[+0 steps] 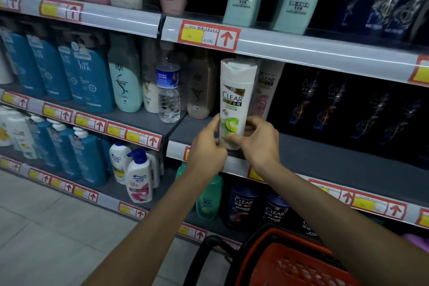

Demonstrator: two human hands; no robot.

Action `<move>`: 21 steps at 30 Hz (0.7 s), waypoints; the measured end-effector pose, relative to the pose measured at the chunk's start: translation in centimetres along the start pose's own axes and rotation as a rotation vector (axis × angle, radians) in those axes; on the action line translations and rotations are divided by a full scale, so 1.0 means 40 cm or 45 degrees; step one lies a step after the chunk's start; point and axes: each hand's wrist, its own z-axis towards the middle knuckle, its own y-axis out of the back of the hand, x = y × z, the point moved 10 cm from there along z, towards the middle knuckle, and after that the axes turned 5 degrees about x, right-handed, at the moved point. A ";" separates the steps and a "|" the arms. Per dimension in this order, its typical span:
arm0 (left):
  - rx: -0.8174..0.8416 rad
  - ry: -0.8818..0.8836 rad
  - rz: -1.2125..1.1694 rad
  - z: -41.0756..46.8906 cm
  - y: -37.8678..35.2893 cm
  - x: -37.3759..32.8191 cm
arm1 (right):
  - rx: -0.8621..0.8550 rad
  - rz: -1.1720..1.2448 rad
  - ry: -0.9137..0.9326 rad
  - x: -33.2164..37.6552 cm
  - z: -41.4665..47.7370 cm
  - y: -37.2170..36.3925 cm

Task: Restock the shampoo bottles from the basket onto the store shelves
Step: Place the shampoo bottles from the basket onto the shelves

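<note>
Store shelf (pixel 325 153), both hands (pixel 206 146) gripping upright white bottle (pixel 235 100)

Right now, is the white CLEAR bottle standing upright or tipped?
Upright. The white CLEAR shampoo bottle has its flip cap on top; the left hand and right hand grip its lower part.

Both of your arms show bare from the lower edge of the view up to the wrists, with slim forearms that are smooth in outline. Your left hand (pixel 207 146) and right hand (pixel 261 144) are bare as well, with slender fingers and plainly marked knuckles. The light is dim and the picture soft, so finer marks on them cannot be told.
</note>
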 end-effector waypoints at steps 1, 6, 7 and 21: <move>0.005 0.008 -0.009 0.009 -0.002 0.002 | -0.009 -0.004 -0.005 -0.003 0.008 -0.002; -0.026 0.046 -0.046 0.069 -0.012 0.005 | -0.057 -0.054 -0.023 -0.003 0.045 0.001; -0.026 0.051 -0.043 0.080 -0.018 0.009 | -0.067 -0.065 -0.035 -0.008 0.051 0.001; 0.058 0.090 0.091 0.115 -0.052 0.054 | 0.089 -0.147 -0.164 -0.064 0.045 -0.039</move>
